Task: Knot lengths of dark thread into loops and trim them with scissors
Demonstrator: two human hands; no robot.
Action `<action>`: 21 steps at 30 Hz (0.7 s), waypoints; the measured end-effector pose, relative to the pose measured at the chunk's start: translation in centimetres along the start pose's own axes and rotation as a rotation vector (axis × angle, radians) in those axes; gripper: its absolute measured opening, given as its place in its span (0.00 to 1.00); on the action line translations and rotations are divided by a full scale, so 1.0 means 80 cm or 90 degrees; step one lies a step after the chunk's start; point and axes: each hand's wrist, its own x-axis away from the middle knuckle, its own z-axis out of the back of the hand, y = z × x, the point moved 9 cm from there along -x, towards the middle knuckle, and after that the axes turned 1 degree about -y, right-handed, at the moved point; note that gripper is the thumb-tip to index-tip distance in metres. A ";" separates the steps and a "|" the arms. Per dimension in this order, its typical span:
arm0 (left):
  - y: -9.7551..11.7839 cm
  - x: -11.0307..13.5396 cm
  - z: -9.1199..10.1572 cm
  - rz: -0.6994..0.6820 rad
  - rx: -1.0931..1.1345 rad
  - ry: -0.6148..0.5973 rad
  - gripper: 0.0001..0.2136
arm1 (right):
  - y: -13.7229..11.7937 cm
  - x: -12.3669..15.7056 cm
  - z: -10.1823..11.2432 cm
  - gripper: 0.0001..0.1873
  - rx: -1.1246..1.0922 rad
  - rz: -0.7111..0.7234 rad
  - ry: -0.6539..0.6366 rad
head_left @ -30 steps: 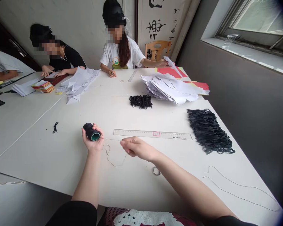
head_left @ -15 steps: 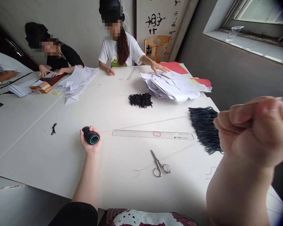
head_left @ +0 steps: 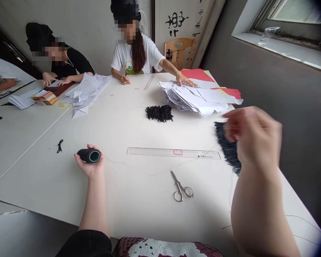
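Note:
My left hand (head_left: 93, 167) is closed round a spool of black thread (head_left: 85, 155), its green-rimmed open end turned to the right. From the spool a thin dark thread (head_left: 109, 159) runs slack over the table to the right. My right hand (head_left: 256, 132) is raised at the right, blurred, with fingers pinched together; the thread seems to lead to it, though its end at the fingertips is hard to make out. Behind that hand lies a bundle of black cut threads (head_left: 226, 150), partly hidden. A clear ruler (head_left: 155, 152) and metal scissors (head_left: 179, 187) lie between my hands.
A looped black thread bundle (head_left: 159, 113) lies beyond the ruler, and a small black knot (head_left: 60, 146) at left. Across the table (head_left: 139, 214), a person in a white shirt (head_left: 149, 53) rests a hand on stacked papers (head_left: 192, 98). Another person (head_left: 75, 62) handles papers.
My right hand has swung left and inward, and the thread has gone from taut to slack. My left hand has shifted slightly left, the spool turning more level.

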 end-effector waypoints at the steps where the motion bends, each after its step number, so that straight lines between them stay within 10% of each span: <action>1: -0.014 0.008 -0.011 0.038 0.015 -0.023 0.16 | -0.003 0.007 -0.049 0.15 0.112 -0.010 -0.158; 5: -0.084 0.058 -0.050 0.253 0.060 -0.100 0.17 | 0.022 0.065 -0.165 0.12 0.444 -0.073 -0.558; 12: -0.146 0.135 -0.086 0.454 0.071 -0.215 0.20 | 0.004 0.116 -0.267 0.41 -0.153 -0.162 -0.566; 16: -0.143 0.134 -0.087 0.443 0.079 -0.219 0.24 | 0.004 0.189 -0.318 0.32 -0.464 -0.431 -0.819; 21: -0.115 0.098 -0.071 0.330 0.102 -0.142 0.26 | 0.015 0.183 -0.311 0.19 -0.409 -0.451 -0.780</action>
